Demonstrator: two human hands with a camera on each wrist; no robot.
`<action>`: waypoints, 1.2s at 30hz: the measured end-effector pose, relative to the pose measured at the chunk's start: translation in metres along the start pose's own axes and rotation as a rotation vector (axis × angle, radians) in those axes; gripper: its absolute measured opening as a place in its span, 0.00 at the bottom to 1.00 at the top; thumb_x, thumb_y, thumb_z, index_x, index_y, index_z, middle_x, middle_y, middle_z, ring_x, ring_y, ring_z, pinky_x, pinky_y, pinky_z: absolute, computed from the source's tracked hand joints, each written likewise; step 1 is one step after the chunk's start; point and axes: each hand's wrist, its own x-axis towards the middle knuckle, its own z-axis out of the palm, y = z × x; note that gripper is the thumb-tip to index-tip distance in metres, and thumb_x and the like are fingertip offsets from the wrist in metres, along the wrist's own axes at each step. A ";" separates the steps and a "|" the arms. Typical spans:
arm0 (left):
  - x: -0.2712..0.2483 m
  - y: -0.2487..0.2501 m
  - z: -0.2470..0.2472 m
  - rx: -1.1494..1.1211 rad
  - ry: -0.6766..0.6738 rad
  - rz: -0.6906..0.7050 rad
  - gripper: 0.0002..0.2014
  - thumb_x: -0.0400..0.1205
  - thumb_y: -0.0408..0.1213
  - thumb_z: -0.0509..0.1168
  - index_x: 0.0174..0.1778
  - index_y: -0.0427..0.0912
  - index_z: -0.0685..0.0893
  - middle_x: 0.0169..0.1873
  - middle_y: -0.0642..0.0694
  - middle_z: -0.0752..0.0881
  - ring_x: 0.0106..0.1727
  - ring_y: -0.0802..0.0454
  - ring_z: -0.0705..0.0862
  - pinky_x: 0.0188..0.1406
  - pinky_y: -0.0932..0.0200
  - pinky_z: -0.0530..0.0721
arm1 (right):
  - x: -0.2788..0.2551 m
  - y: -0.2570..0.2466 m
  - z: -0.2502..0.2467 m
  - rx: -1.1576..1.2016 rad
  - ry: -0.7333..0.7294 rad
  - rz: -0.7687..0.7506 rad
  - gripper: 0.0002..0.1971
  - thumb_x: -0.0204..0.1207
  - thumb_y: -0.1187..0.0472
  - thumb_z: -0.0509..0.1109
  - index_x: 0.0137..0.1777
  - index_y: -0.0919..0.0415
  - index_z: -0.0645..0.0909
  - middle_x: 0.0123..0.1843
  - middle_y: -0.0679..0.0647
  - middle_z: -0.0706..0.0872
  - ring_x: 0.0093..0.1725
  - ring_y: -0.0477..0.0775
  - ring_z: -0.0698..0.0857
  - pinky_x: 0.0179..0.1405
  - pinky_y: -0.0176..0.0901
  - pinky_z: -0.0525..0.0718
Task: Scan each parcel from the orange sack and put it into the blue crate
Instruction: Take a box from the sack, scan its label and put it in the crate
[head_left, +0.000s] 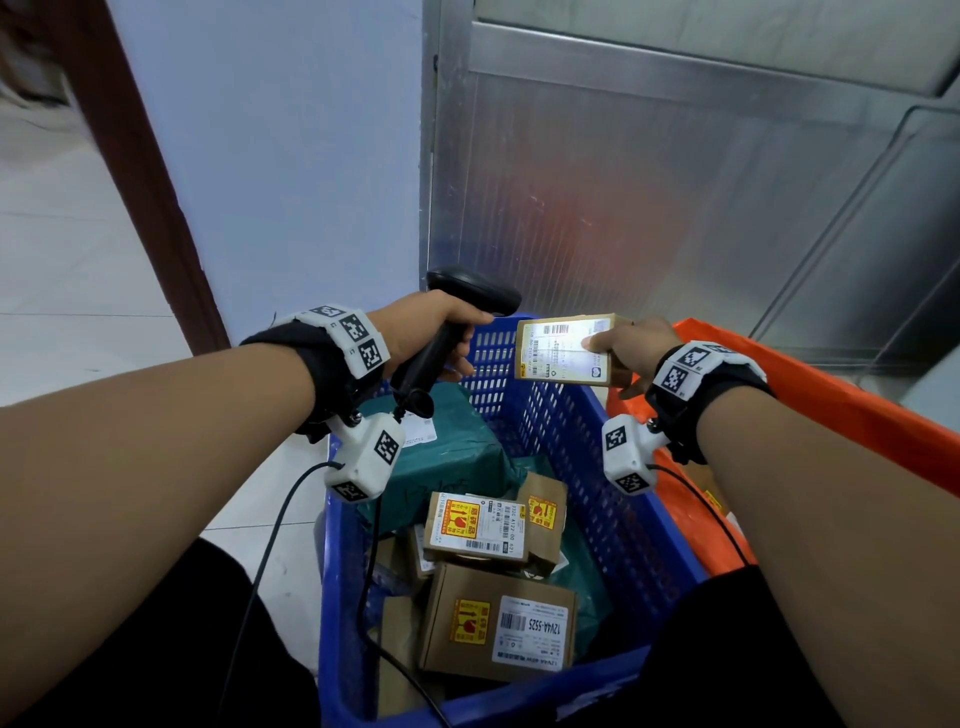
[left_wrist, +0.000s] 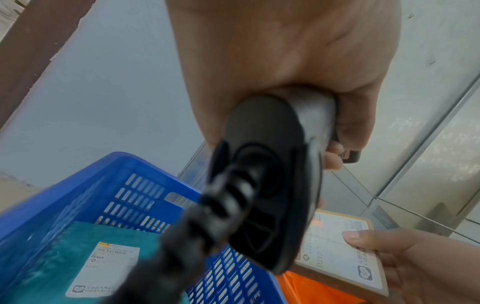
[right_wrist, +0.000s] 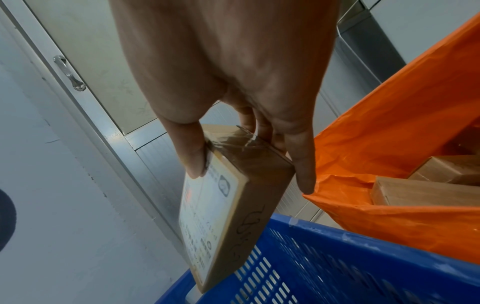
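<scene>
In the left wrist view the scanner's cable (left_wrist: 166, 253) is a dark blur, and the scanner (left_wrist: 262, 185) covers the left part of the held parcel (left_wrist: 337, 253). The small print on that parcel's label (head_left: 563, 351) is washed out in the head view. The orange sack (right_wrist: 405, 144) runs off the right edge, its parcels (right_wrist: 428, 191) only partly showing. The lowest parcels in the blue crate (head_left: 597, 457) lie buried under other boxes.
</scene>
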 end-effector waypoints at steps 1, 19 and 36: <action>0.001 -0.001 0.000 -0.003 0.001 -0.003 0.17 0.85 0.43 0.68 0.30 0.43 0.78 0.24 0.47 0.80 0.34 0.45 0.84 0.71 0.38 0.81 | 0.000 0.000 -0.001 0.000 0.001 0.003 0.14 0.78 0.63 0.76 0.62 0.66 0.83 0.44 0.58 0.92 0.32 0.50 0.89 0.17 0.34 0.80; -0.003 0.006 0.010 -0.125 0.012 -0.017 0.16 0.86 0.44 0.67 0.33 0.43 0.76 0.24 0.48 0.79 0.33 0.48 0.84 0.45 0.52 0.87 | 0.001 0.007 -0.012 0.008 0.014 0.017 0.12 0.79 0.61 0.75 0.60 0.64 0.83 0.38 0.55 0.89 0.33 0.50 0.88 0.23 0.41 0.84; -0.003 0.007 0.013 -0.100 -0.001 -0.018 0.16 0.86 0.44 0.66 0.34 0.43 0.76 0.24 0.48 0.80 0.35 0.47 0.84 0.44 0.53 0.87 | 0.003 0.013 -0.015 0.047 -0.003 0.018 0.12 0.76 0.59 0.77 0.57 0.61 0.84 0.46 0.59 0.93 0.44 0.59 0.91 0.52 0.64 0.90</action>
